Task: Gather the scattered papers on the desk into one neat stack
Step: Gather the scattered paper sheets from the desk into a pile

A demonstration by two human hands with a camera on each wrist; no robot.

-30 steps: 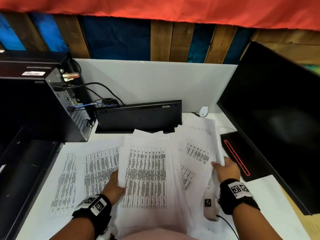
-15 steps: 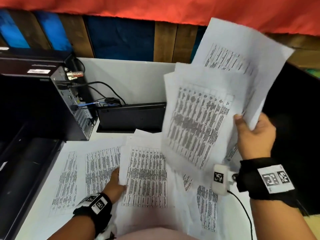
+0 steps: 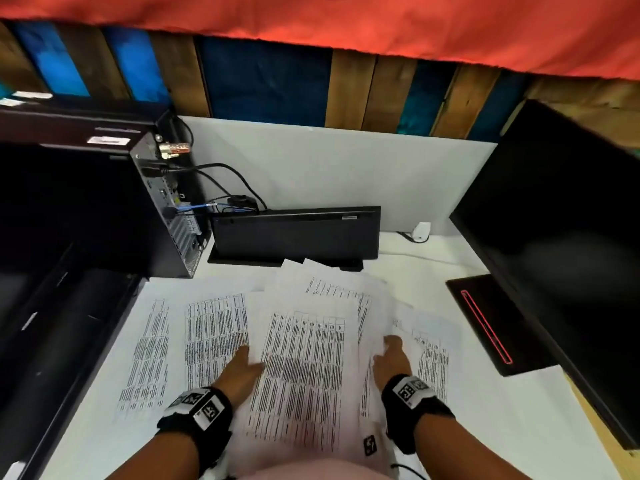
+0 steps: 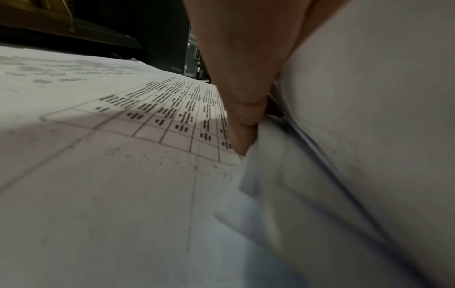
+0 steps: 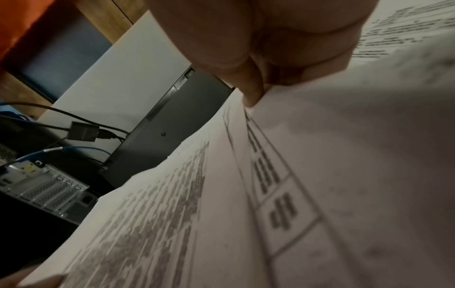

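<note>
Printed sheets cover the white desk (image 3: 502, 410). A central pile of papers (image 3: 304, 368) lies in front of me. My left hand (image 3: 242, 370) grips its left edge, thumb on top, fingers hidden beneath; the left wrist view shows the thumb (image 4: 243, 117) against the raised edge. My right hand (image 3: 391, 358) pinches the pile's right side, fingertips (image 5: 248, 91) on a sheet's edge (image 5: 270, 175). Two loose sheets (image 3: 214, 334) (image 3: 149, 355) lie flat to the left, and another sheet (image 3: 433, 355) lies to the right.
A black computer tower (image 3: 162, 209) with cables (image 3: 221, 174) stands at the back left. A keyboard (image 3: 294, 233) leans on the white partition. A black monitor (image 3: 554, 244) and its base (image 3: 491, 320) fill the right. Dark equipment (image 3: 52, 323) borders the left edge.
My right hand, which had lifted a bundle of sheets off the right side, has brought it down onto the central pile. The left hand has stayed at the pile's left edge.
</note>
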